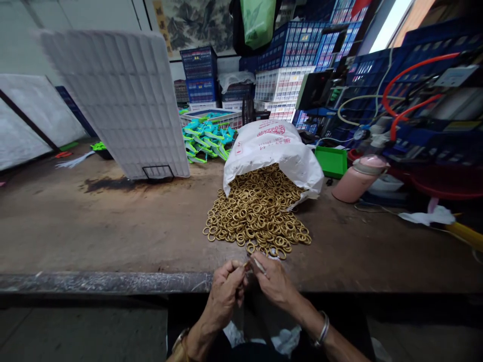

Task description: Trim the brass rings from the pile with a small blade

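My left hand (227,287) is closed at the table's front edge, its thumb and forefinger pinching a small golden ring (246,265), mostly covered by the fingers. Close beside it, my right hand (274,282) is wrapped round a slim, pale tool (260,266) whose kind I cannot make out. The fingertips of both hands nearly meet over the ring. Just beyond them lies a heap of golden rings (252,216), spilling from the mouth of a white woven sack (271,143) with red print.
A tall white ribbed panel (124,100) stands on the wooden table (113,226) at left. Green and blue plastic pieces (207,136) are piled behind. To the right are a green tray (331,161), a pink bottle (358,178) and orange hoses (396,115). Stacked crates (287,45) line the back.
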The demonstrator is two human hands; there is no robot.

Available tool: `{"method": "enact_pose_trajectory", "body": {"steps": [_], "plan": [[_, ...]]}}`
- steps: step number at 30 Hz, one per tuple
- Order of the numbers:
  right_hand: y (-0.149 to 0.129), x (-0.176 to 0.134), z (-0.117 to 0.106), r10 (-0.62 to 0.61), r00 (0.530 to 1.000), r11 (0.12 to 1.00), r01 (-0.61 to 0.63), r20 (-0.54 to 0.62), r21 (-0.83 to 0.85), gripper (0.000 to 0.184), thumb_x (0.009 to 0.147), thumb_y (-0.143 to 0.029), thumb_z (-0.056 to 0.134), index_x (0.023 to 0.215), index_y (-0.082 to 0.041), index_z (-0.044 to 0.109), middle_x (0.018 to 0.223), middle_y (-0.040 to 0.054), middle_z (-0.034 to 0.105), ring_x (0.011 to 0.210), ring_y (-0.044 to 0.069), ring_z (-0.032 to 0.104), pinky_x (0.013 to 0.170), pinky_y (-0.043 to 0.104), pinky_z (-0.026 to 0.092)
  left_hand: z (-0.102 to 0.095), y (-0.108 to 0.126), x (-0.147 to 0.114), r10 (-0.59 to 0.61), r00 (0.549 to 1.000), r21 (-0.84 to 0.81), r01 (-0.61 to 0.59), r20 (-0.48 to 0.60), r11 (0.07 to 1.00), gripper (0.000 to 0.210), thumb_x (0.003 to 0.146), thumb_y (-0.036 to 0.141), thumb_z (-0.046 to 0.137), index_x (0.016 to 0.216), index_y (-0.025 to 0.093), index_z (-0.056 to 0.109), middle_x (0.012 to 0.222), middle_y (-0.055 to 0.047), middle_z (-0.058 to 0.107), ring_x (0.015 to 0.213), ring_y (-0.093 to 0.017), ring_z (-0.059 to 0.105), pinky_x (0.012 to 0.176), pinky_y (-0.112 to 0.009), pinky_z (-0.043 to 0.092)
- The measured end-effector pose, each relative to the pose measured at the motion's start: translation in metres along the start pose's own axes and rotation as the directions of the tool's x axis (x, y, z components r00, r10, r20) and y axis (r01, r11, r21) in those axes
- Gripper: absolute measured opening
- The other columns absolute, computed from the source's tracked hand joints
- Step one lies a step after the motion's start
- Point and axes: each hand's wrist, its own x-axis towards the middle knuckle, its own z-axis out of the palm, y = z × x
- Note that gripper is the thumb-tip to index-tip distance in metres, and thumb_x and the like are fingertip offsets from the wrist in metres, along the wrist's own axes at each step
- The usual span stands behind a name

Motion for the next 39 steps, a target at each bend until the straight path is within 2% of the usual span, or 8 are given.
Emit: {"method": "enact_pose_trajectory", "body": {"steps": [4, 9, 15, 18, 22, 31, 35, 39], "plan": [[-0.003, -0.007, 0.002, -0.04, 0.995, 0.975, 0.059, 0.096, -0.212, 0.024, 0.061, -0.006, 0.035, 0.075, -0.021, 0.048, 0.062, -0.0014, 0.053, 0.057, 0.012, 0.046, 0.055, 0.022, 0.027, 0.002, 0.001, 0.002, 0.027, 0.999, 0.046, -0.025, -0.037, 0.999, 0.031, 0.074, 0.045, 0.056, 0.067, 0.017, 0.046, 0.05, 0.007, 0.044, 0.034, -0.002, 0.03, 0.033, -0.015, 0.024], [-0.007, -0.007, 0.003, -0.018, 0.993, 0.922, 0.061, 0.114, -0.383, 0.03, 0.063, -0.006, 0.036, 0.086, -0.019, 0.05, 0.066, 0.0018, 0.059, 0.058, 0.013, 0.05, 0.054, 0.023, 0.025, 0.001, -0.001, -0.001, 0.037, 0.999, 0.041, -0.036, -0.032, 0.999, 0.032, 0.073, 0.047, 0.056, 0.067, 0.017, 0.047, 0.048, 0.007, 0.043, 0.032, -0.003, 0.029, 0.032, -0.016, 0.023], [0.011, 0.009, -0.012, 0.097, 0.995, 0.83, -0.086, -0.01, -0.551, 0.024, 0.069, -0.006, 0.037, 0.085, -0.017, 0.051, 0.067, 0.0038, 0.06, 0.058, 0.014, 0.051, 0.053, 0.025, 0.021, 0.001, 0.007, -0.02, 0.002, 0.994, -0.066, 0.005, 0.111, 0.998, 0.025, 0.074, 0.041, 0.059, 0.074, 0.016, 0.052, 0.051, 0.005, 0.048, 0.033, -0.002, 0.03, 0.032, -0.015, 0.023], [0.016, 0.019, -0.021, 0.029, 0.994, 0.813, -0.084, -0.104, -0.576, 0.021, 0.07, -0.006, 0.038, 0.081, -0.018, 0.05, 0.068, 0.0032, 0.06, 0.058, 0.013, 0.05, 0.053, 0.025, 0.021, 0.001, 0.01, -0.02, -0.072, 0.987, -0.212, 0.101, 0.14, 0.972, 0.025, 0.073, 0.039, 0.061, 0.073, 0.017, 0.05, 0.053, 0.005, 0.049, 0.034, -0.002, 0.032, 0.031, -0.014, 0.022], [0.01, 0.034, -0.02, -0.077, 0.986, 0.807, -0.025, -0.147, -0.59, 0.019, 0.071, -0.008, 0.04, 0.08, -0.02, 0.051, 0.074, 0.0018, 0.061, 0.063, 0.013, 0.052, 0.055, 0.025, 0.022, 0.0, 0.006, -0.012, -0.127, 0.988, -0.297, 0.148, 0.089, 0.943, 0.031, 0.071, 0.044, 0.061, 0.067, 0.016, 0.049, 0.066, -0.001, 0.057, 0.041, -0.005, 0.043, 0.031, -0.014, 0.023], [0.008, 0.057, 0.001, 0.026, 0.996, 0.683, -0.078, -0.084, -0.726, 0.019, 0.081, -0.011, 0.037, 0.088, -0.018, 0.053, 0.071, 0.0078, 0.064, 0.063, 0.018, 0.058, 0.052, 0.027, 0.022, -0.008, 0.007, -0.007, -0.244, 0.969, -0.454, 0.237, 0.045, 0.859, 0.028, 0.063, 0.035, 0.07, 0.077, 0.015, 0.057, 0.061, -0.001, 0.058, 0.045, -0.008, 0.051, 0.033, -0.013, 0.021], [0.009, 0.057, -0.001, 0.014, 0.996, 0.688, -0.072, -0.086, -0.723, 0.018, 0.079, -0.009, 0.038, 0.087, -0.017, 0.053, 0.071, 0.008, 0.064, 0.064, 0.018, 0.059, 0.052, 0.027, 0.021, -0.012, 0.001, -0.001, -0.235, 0.969, -0.506, 0.241, 0.078, 0.828, 0.031, 0.055, 0.036, 0.075, 0.063, 0.013, 0.056, 0.061, -0.001, 0.056, 0.049, -0.009, 0.052, 0.031, -0.013, 0.018], [0.01, 0.051, -0.011, -0.017, 0.997, 0.759, -0.039, -0.08, -0.65, 0.021, 0.074, -0.007, 0.041, 0.088, -0.018, 0.051, 0.07, 0.0041, 0.063, 0.059, 0.014, 0.055, 0.052, 0.025, 0.023, -0.013, -0.004, 0.001, -0.164, 0.985, -0.431, 0.168, 0.047, 0.886, 0.026, 0.061, 0.032, 0.072, 0.062, 0.012, 0.055, 0.061, -0.002, 0.057, 0.047, -0.007, 0.049, 0.031, -0.013, 0.02]]}}
